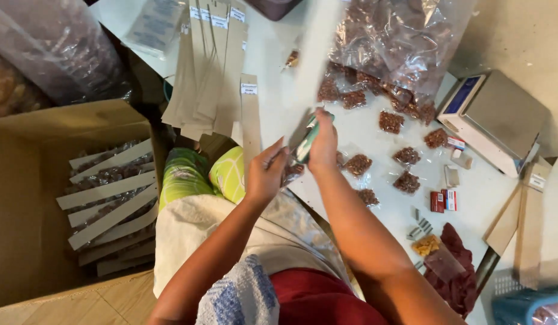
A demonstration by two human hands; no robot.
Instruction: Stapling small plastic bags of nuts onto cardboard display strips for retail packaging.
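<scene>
My right hand grips a green stapler over the white table edge. My left hand pinches a long pale card strip, blurred by motion, together with a small clear packet of brown snack at the stapler's mouth. Several more small clear packets of the brown snack lie on the table just right of my hands.
A fan of card strips lies at the table's left. A cardboard box at left holds carded packets. A large clear bag of snack sits behind; a scale, small red staple boxes and a dark red cloth lie at right.
</scene>
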